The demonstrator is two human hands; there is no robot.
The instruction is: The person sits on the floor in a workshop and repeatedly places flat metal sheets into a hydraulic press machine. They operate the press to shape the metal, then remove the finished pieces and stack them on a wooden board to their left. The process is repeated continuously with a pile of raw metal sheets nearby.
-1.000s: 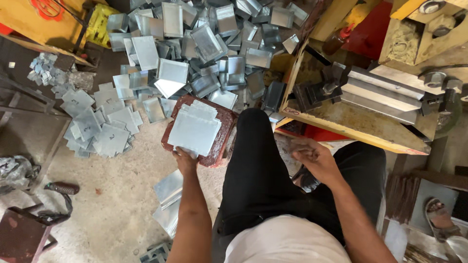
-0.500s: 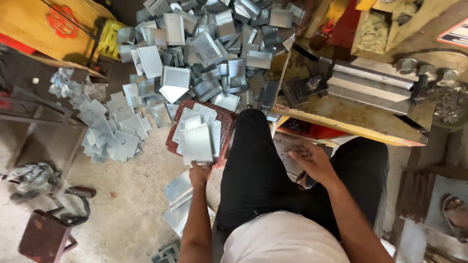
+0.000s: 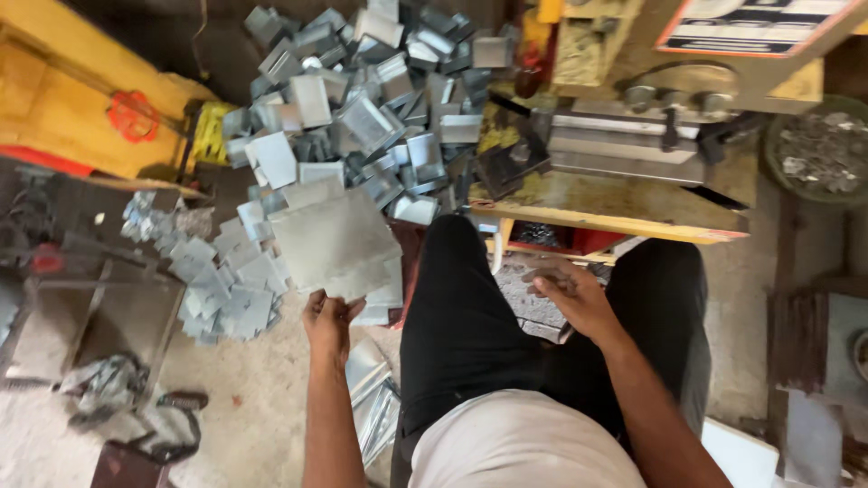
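Metal sheet [image 3: 336, 242] now lifted, left hand [image 3: 327, 318].

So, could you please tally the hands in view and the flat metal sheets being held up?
Hands: 2, the left hand and the right hand.
Flat metal sheets held up: 1, the grey sheet gripped by the left hand.
Total: 3.

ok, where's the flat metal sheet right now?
In the head view, the flat metal sheet is left of centre, lifted by the left hand gripping its lower edge, just left of the person's black-trousered knee and below the pile of bent metal pieces.
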